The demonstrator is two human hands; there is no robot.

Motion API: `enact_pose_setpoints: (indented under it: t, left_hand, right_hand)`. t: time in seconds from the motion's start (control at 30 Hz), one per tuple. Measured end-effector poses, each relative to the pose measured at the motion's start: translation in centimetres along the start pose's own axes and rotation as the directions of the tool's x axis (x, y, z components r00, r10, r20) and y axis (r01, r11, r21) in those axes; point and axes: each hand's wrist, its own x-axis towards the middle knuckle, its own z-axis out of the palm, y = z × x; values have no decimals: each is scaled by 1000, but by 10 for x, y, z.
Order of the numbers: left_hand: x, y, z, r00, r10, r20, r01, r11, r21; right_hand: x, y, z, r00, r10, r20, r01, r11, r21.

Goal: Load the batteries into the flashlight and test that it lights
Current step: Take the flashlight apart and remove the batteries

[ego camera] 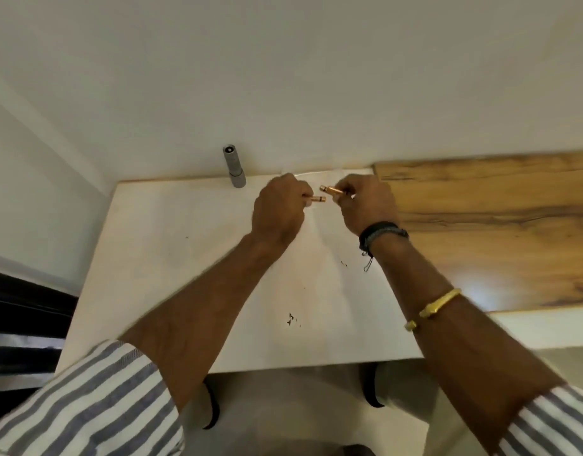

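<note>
A grey flashlight (233, 166) stands upright at the far edge of the white table (171, 258), against the wall. My left hand (278, 209) grips a copper-coloured battery (317, 199) whose tip sticks out to the right. My right hand (365, 205) pinches a second copper battery (331, 190), its tip pointing left. The two batteries are close together above the table's far part, just right of the flashlight. Neither hand touches the flashlight.
A wooden surface (497, 232) adjoins the table on the right. A white wall (283, 77) rises right behind the table. Small dark specks (291, 319) lie on the table near its front. A dark frame (23, 311) is at the left.
</note>
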Motion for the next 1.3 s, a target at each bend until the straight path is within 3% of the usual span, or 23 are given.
enact_pose_setpoints:
  t: [0.23, 0.5, 0.7, 0.8, 0.93, 1.1, 1.3]
  left_hand:
    - [67, -17, 8, 992, -113, 63, 106, 988, 108]
    - [88, -33, 26, 977, -177, 121, 155, 973, 174]
    - [65, -41, 20, 969, -244, -44, 235, 961, -143]
    - [43, -40, 22, 893, -430, -133, 363, 863, -353]
    - [23, -41, 38, 766, -642, -18, 554, 674, -489]
    - [25, -41, 47, 687, -722, 77, 593, 497, -633]
    - [35, -49, 47, 710, -696, 104, 599, 520, -609]
  right_hand:
    - [87, -25, 29, 984, -81, 159, 122, 956, -268]
    - [107, -22, 53, 963, -115, 244, 197, 919, -342]
    - [95, -16, 43, 987, -102, 123, 130, 959, -251]
    - [76, -5, 34, 998, -59, -13, 58, 992, -108]
    - [49, 10, 36, 977, 128, -171, -122, 991, 46]
    - [39, 20, 49, 935, 339, -106, -294, 905, 307]
    - [41, 21, 52, 926, 365, -94, -301, 867, 397]
